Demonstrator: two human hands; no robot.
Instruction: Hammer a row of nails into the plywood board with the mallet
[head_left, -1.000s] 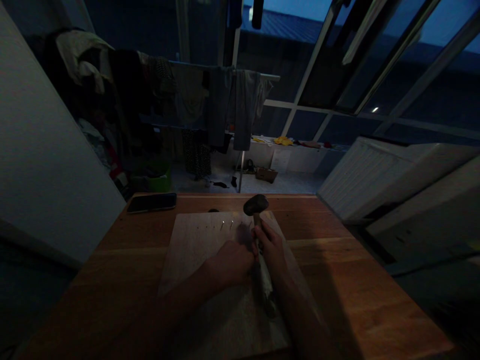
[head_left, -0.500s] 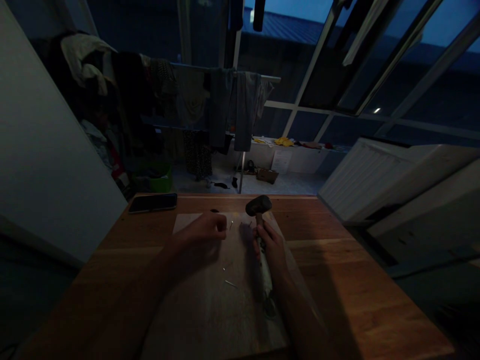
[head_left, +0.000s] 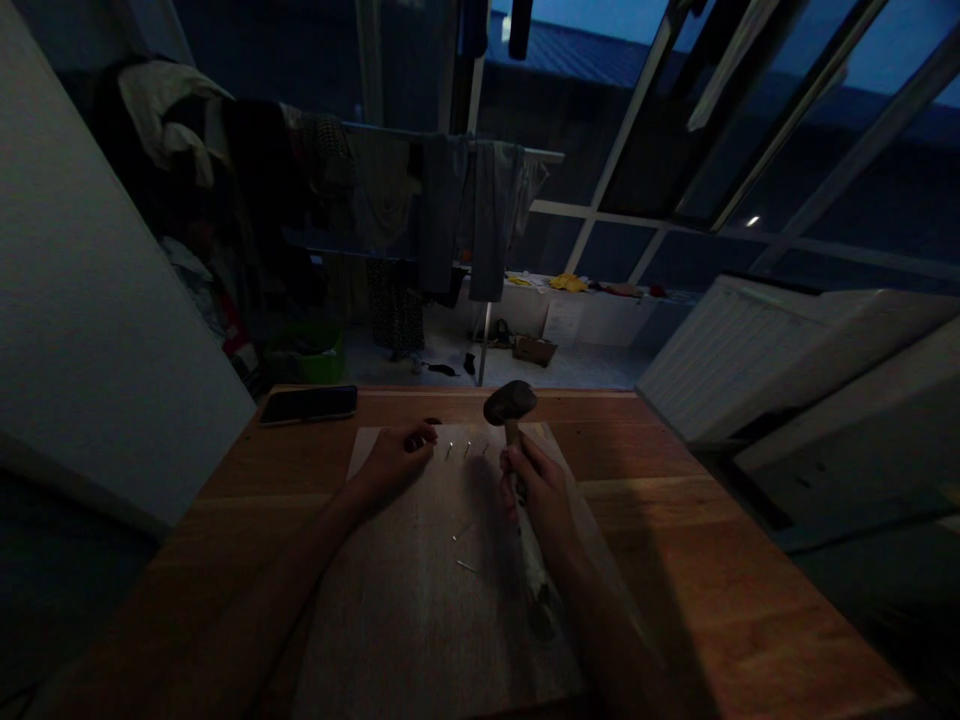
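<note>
My right hand [head_left: 541, 487] is wrapped round the handle of a hammer [head_left: 510, 402], whose dark, thick head is raised above the far part of a pale wooden board [head_left: 390, 600]. My left hand [head_left: 394, 460] rests at the board's far left, fingers curled and thumb near the index finger; anything pinched there is too small to make out. Just right of its fingertips a nail [head_left: 450, 449] stands in the board. Further along the same row are a second nail [head_left: 467, 449] and a third nail [head_left: 485, 449]. Nearer me lies a loose nail [head_left: 466, 566], with another thin nail [head_left: 461, 533] beyond it.
Under the board is a wooden table [head_left: 675, 560]. A dark phone [head_left: 309, 404] lies at its far left corner, and a small dark round object [head_left: 431, 421] sits behind the board. Beyond the table are a clothes rack [head_left: 480, 150] with laundry and a green basket [head_left: 330, 355].
My left hand has drawn back to the left, uncovering a standing nail beside it. The hammer has shifted slightly left and up, still in my right hand.
</note>
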